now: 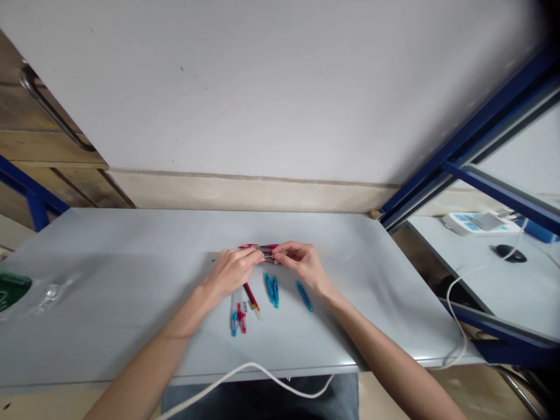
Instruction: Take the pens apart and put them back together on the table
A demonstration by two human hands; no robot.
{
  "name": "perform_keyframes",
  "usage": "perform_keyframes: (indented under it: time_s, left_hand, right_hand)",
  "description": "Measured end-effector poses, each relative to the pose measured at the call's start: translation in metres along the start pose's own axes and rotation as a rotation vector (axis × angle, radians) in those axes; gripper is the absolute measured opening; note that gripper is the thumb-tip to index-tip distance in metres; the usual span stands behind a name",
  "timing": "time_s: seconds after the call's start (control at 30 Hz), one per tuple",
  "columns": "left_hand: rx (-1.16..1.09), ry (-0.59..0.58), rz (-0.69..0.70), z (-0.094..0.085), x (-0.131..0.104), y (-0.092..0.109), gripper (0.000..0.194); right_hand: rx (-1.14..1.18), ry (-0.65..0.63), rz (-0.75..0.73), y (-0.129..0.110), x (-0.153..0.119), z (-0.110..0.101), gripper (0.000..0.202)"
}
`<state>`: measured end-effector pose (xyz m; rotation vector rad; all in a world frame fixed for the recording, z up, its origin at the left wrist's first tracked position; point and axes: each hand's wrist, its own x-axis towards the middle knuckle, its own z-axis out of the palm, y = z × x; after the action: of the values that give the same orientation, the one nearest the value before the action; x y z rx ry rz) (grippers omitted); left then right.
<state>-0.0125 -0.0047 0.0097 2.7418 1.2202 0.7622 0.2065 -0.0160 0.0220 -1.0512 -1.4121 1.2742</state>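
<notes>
My left hand (236,265) and my right hand (303,263) meet over the middle of the table, fingers pinched. Between their fingertips runs a thin, dark pen part (268,255); its exact kind is too small to make out. Just behind the fingers lie red pen pieces (247,246), partly covered by the hands. Nearer to me, two blue pen barrels (272,290) lie side by side, and another blue barrel (304,296) rests below my right hand. A red and dark refill (251,296) pokes out below my left hand, beside clear pen pieces with blue (234,324) and red (243,322) ends.
On the grey table (131,280), clear plastic packaging with green (15,290) sits at far left. A white cable (249,366) loops past the front edge. Blue frame bars (437,157) flank the right side. Beyond them, a second table holds a black mouse (510,253) and a white device (479,224).
</notes>
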Motion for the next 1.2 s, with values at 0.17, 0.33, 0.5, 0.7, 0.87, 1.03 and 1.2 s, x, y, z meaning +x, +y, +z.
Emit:
perform_keyframes:
  time_s: [0.17, 0.33, 0.5, 0.7, 0.87, 1.03, 1.2]
  left_hand:
    - [0.017, 0.01, 0.007, 0.001, 0.0, -0.001, 0.029]
    - [0.012, -0.009, 0.02, 0.002, 0.0, -0.001, 0.032]
    - [-0.07, -0.034, 0.093, 0.007, 0.001, 0.001, 0.03]
    - [-0.059, -0.026, 0.085, 0.006, 0.001, 0.012, 0.037]
    - [-0.031, -0.009, 0.074, 0.007, 0.001, 0.019, 0.04]
    - [-0.03, -0.02, 0.05, 0.009, -0.001, 0.017, 0.029]
    - [-0.043, -0.036, 0.024, 0.007, 0.001, 0.016, 0.029]
  right_hand:
    - [-0.031, -0.014, -0.022, 0.001, 0.0, 0.002, 0.026]
    - [-0.039, -0.045, -0.038, 0.008, 0.001, 0.004, 0.025]
    - [-0.123, 0.003, -0.092, 0.014, -0.004, 0.01, 0.024]
    - [-0.401, -0.046, -0.221, -0.001, -0.009, 0.009, 0.025]
    - [-0.572, -0.014, -0.186, -0.016, -0.037, -0.014, 0.03]
    - [-0.86, 0.142, -0.06, 0.002, -0.086, -0.033, 0.021]
    - [-1.001, 0.082, -0.05, 0.008, -0.096, -0.028, 0.001]
